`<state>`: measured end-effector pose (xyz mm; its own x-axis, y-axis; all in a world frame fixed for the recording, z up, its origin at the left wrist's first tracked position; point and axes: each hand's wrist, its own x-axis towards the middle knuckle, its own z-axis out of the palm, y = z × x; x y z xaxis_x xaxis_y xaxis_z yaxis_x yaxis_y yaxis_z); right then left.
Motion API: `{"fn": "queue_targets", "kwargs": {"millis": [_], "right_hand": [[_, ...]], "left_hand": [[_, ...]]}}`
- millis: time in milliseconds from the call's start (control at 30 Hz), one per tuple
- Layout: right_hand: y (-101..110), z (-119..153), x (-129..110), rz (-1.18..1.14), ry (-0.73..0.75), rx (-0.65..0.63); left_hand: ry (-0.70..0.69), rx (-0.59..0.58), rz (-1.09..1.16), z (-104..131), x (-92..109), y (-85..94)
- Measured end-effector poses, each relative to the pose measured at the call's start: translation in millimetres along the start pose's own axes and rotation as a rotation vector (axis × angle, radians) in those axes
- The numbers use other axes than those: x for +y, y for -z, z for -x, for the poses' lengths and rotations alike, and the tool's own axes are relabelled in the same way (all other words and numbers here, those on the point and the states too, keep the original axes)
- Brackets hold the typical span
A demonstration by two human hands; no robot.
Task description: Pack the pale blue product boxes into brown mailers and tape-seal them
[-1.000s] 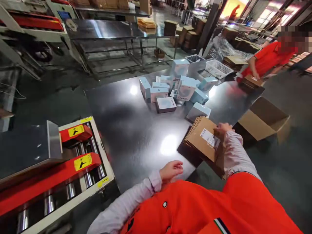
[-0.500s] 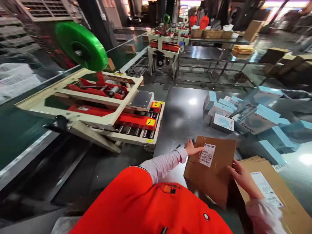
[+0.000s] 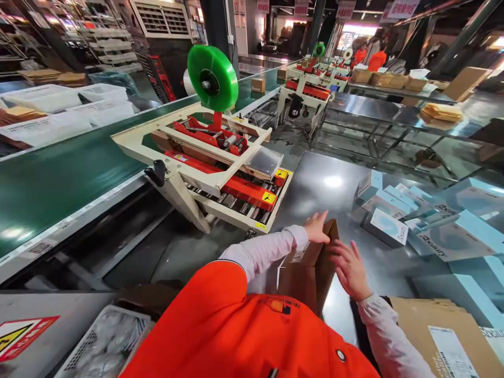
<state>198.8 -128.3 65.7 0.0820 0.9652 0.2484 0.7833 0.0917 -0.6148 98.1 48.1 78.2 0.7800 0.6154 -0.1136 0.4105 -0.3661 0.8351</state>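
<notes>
A brown cardboard carton [image 3: 298, 281] stands against my front at the near edge of the metal table [image 3: 315, 181]. One panel or flap [image 3: 328, 252] rises along its right side, and part of a white label shows on its far left. My left hand [image 3: 316, 229] lies over the far end of the carton, fingers stretched and thumb apart. Just right of the raised panel is my right hand [image 3: 350, 268], with spread, slightly blurred fingers; whether its fingertips touch the cardboard I cannot tell. My orange vest hides the carton's near end.
Several light-blue printed boxes [image 3: 388, 227] are heaped on the right of the table. Flat cardboard [image 3: 417, 315] with a label lies at near right. To the left stand a carton-taping machine [image 3: 248, 197] with green tape roll [image 3: 212, 77] and a green conveyor belt [image 3: 79, 176].
The carton has turned and moved left, so its label no longer faces up at me. My right hand has come off its right side and spread open. The view has swung left.
</notes>
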Motion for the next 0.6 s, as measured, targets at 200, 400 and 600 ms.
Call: {"fn": "queue_targets", "kwargs": {"millis": [200, 400, 600], "right_hand": [[-38.2, -18.2, -111.1, 0.465, 0.053, -0.539], [-59.0, -38.2, -127.7, 0.507, 0.172, -0.723], [-62.0, -59.2, -95.3, 0.610, 0.042, -0.678]], "left_hand": [[-0.466, -0.048, -0.480, -17.5, 30.5, 15.9], [-0.327, -0.037, -0.544, 6.8, -16.6, 39.9], [-0.326, -0.041, -0.569, 67.7, -58.6, 33.8]]}}
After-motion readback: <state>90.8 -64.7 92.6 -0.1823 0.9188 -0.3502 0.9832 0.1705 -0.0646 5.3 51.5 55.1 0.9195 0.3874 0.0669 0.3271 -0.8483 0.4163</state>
